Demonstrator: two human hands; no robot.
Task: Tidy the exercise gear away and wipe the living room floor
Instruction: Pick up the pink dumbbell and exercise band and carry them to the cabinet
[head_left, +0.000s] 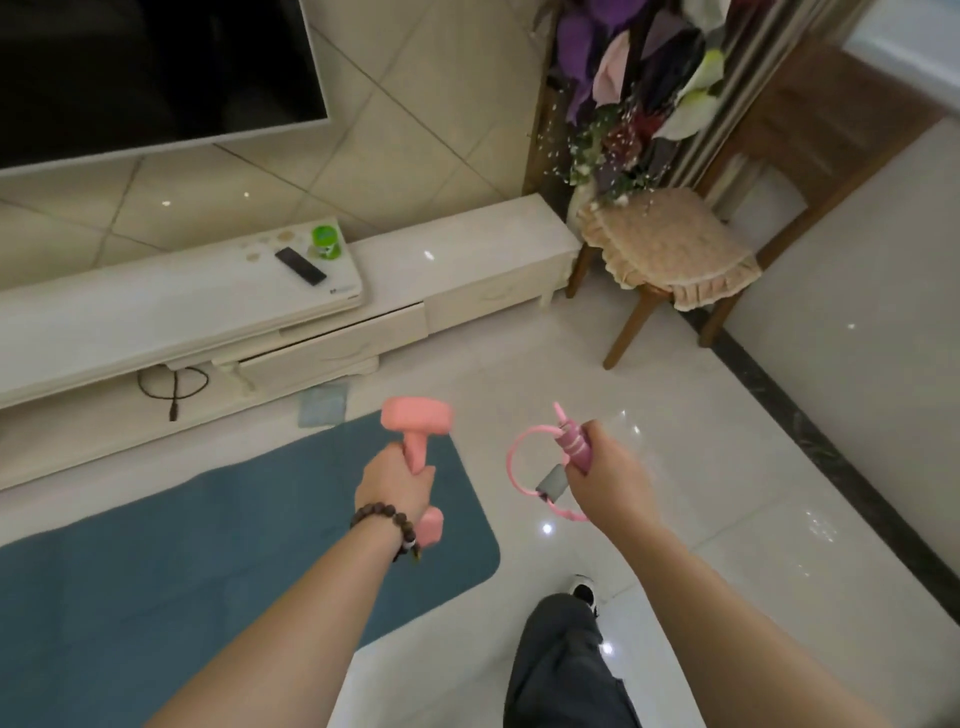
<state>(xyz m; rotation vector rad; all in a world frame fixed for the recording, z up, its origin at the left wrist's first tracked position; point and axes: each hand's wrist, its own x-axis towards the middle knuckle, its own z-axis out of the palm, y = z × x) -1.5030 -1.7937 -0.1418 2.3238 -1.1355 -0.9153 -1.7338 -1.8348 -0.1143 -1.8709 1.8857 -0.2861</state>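
Note:
My left hand (393, 482) grips the handle of a pink dumbbell (415, 420), held upright above the edge of a teal exercise mat (182, 551) that lies on the glossy white tile floor (727, 493). In my right hand (613, 467) is a bundled pink jump rope (550, 460), its pink handles in my fist and loops of cord hanging to the left. A small grey-green cloth (323, 406) lies on the floor by the mat's far corner, in front of the TV cabinet.
A long white TV cabinet (467, 260) runs along the wall, one drawer (332, 353) slightly open; a remote (300, 265) and green can (325, 242) sit on top. A wooden chair (670, 260) with a cushion stands at right. My leg (561, 660) is below.

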